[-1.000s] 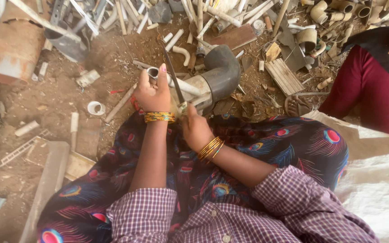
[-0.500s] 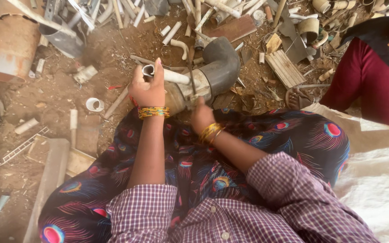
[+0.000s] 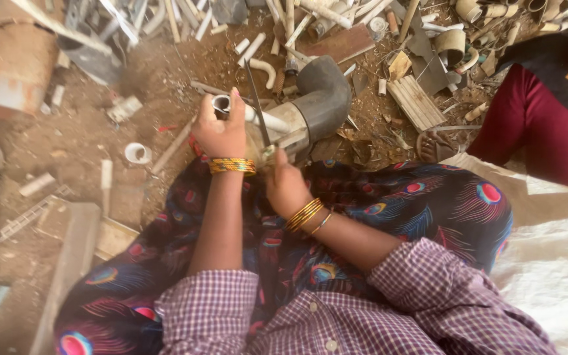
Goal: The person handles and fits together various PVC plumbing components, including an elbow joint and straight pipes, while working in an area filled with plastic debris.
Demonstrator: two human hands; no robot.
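My left hand (image 3: 220, 131) grips a short white pipe piece (image 3: 221, 103) with its open end facing up, held over the dirt in front of my lap. My right hand (image 3: 284, 184) is closed around the handle of a thin dark blade (image 3: 255, 98) that stands up beside the pipe piece. Both wrists carry gold bangles. A big grey pipe elbow (image 3: 320, 98) lies on the ground just beyond my hands, touching the white pipe's far part. My lap is covered by dark cloth with a peacock-feather print (image 3: 428, 204).
Scattered white pipe offcuts (image 3: 258, 49), a white ring (image 3: 137, 153) and wood scraps cover the dirt ahead. A rusty cylinder (image 3: 8, 62) lies far left. Another person in dark red trousers (image 3: 540, 131) sits at right. White sacking (image 3: 553, 263) lies at lower right.
My left hand has turned the pipe piece and shifted slightly right. My right hand has drawn back toward my lap, with the blade now upright beside the pipe.
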